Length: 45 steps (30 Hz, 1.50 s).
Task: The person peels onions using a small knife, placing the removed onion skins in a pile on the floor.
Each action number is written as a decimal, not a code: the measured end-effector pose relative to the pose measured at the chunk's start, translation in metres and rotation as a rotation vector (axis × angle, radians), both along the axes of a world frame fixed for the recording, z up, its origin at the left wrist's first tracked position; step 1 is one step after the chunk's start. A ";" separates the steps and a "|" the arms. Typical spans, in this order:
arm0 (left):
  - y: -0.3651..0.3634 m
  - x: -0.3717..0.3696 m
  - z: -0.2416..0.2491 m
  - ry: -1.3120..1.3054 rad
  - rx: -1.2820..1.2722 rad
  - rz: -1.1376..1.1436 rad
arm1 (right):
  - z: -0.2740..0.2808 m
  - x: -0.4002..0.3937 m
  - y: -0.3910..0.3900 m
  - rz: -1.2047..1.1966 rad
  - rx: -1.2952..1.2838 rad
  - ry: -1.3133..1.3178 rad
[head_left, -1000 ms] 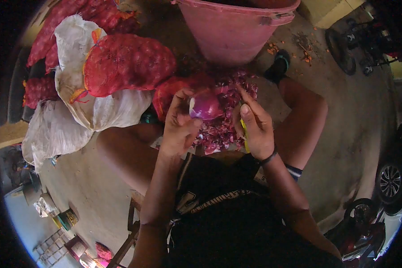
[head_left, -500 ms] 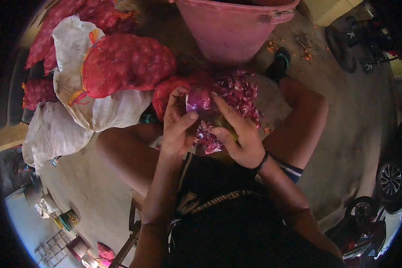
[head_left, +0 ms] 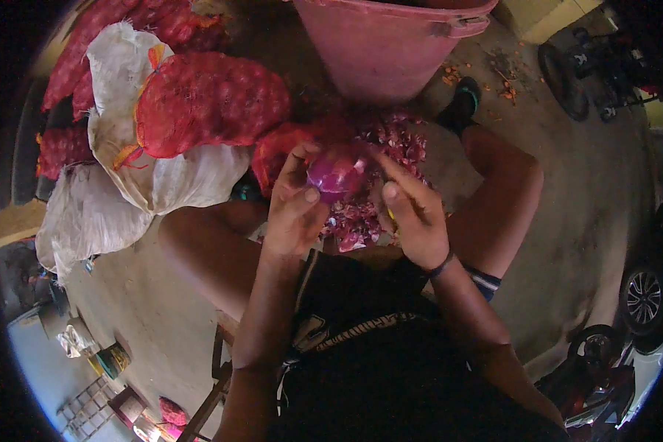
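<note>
The red onion (head_left: 337,175) that the left hand (head_left: 291,217) grasps looks mostly peeled above heaped skins (head_left: 357,227), the right hand (head_left: 423,232) clasps a yellow object (head_left: 391,214), and a mesh sack (head_left: 214,103) looks untouched.

From my remote view, I could pass over the bare floor (head_left: 586,191) beyond the right knee (head_left: 524,171), but the pink plastic tub (head_left: 390,55) blocks the way ahead and the red mesh onion sack (head_left: 212,104) obstructs the left.
</note>
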<state>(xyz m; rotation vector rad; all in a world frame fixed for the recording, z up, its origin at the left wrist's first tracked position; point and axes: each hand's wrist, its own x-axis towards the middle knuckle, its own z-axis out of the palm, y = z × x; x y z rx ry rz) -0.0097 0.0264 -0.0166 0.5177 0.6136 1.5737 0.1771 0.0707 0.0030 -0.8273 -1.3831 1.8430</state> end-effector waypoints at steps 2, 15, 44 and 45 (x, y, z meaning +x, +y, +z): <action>-0.002 -0.003 -0.004 -0.050 0.004 -0.046 | -0.001 0.000 0.004 -0.054 -0.187 0.141; 0.002 0.003 -0.002 0.175 -0.001 0.117 | 0.013 -0.007 0.000 0.000 0.592 -0.220; 0.004 0.003 0.000 0.033 0.038 0.075 | 0.006 -0.001 0.006 -0.012 0.268 -0.130; 0.004 0.004 0.003 -0.005 0.039 0.056 | 0.008 0.000 0.007 0.005 0.337 -0.157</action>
